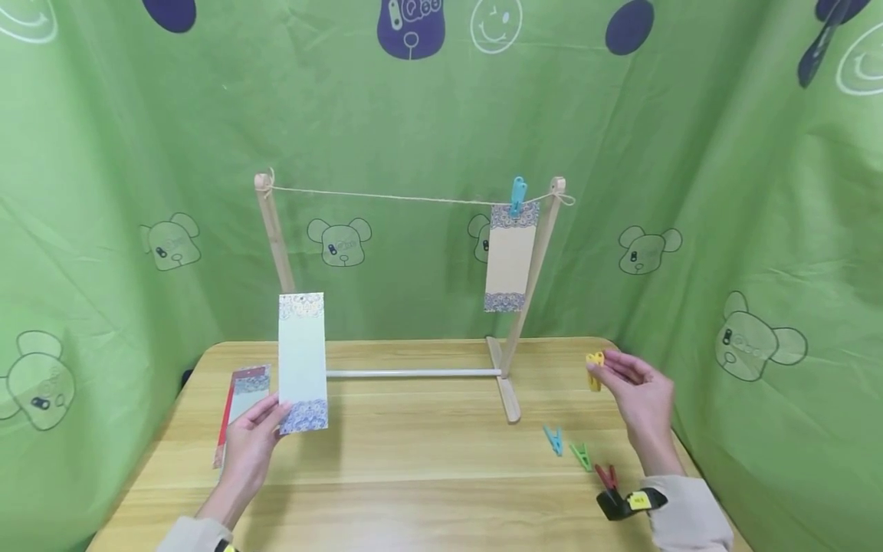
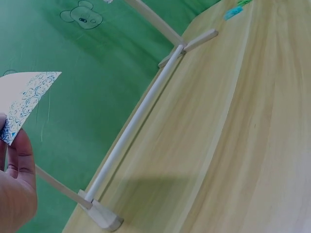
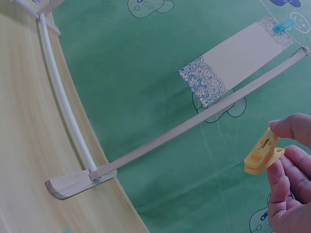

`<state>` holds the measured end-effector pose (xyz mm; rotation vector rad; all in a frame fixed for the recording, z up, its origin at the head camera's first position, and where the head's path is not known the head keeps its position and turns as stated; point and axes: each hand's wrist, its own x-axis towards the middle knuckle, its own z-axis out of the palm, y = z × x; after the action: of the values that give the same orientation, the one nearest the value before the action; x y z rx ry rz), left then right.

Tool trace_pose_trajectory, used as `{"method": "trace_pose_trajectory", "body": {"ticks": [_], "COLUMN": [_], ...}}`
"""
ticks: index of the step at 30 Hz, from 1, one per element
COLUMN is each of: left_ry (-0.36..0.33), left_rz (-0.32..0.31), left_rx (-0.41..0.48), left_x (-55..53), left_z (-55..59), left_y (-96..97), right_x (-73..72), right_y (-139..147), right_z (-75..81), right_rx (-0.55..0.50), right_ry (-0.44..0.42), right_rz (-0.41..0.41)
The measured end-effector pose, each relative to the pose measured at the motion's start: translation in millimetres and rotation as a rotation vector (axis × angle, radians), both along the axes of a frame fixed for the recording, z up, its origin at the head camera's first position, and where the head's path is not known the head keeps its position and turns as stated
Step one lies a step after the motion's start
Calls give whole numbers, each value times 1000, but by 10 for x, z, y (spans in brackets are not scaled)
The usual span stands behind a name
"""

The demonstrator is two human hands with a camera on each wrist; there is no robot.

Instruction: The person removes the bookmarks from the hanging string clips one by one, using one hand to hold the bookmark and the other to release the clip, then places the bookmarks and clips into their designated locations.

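Between thumb and fingers, my left hand (image 1: 251,441) pinches a pale card (image 1: 302,356) with blue lace-pattern ends by its lower left edge. The card is upright in front of the rack's left post (image 1: 276,238). My right hand (image 1: 641,395) pinches a yellow clothespin (image 3: 262,153) above the table's right side. On the string (image 1: 386,195) between the posts, a blue clothespin (image 1: 518,196) holds a similar card (image 1: 511,257), hanging near the right post (image 1: 534,284). In the left wrist view, only a lower corner of the held card (image 2: 29,99) shows.
Blue (image 1: 554,441), green (image 1: 582,457) and red (image 1: 607,477) clothespins lie at the table's right. Overlapping cards (image 1: 241,391), one red-edged, lie at the left behind my hand. A white bar (image 1: 414,373) joins the rack's feet. Green curtain (image 1: 414,284) surrounds the table.
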<state>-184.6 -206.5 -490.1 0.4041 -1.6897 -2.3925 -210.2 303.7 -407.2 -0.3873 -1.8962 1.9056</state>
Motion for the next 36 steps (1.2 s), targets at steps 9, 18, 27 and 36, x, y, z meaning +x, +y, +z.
{"method": "trace_pose_trajectory", "body": {"ticks": [9,18,27,36], "left_ry": [-12,-30,-36,-33], "left_rz": [21,33,55,78], "left_rx": [12,36,80,138], "left_x": [23,70,85,127], "left_z": [-66,-129,-159,-276], "left_y": [-100,-191,-285,-433], "right_x": [32,51,47,25], "right_y": [57,108,140,152], "right_z": [-92,-211,-355,-426], "right_rx": [2,1,12,10], "right_ry": [-33,-63,-108,-119], "right_rz": [-31,-35,-50,-66]}}
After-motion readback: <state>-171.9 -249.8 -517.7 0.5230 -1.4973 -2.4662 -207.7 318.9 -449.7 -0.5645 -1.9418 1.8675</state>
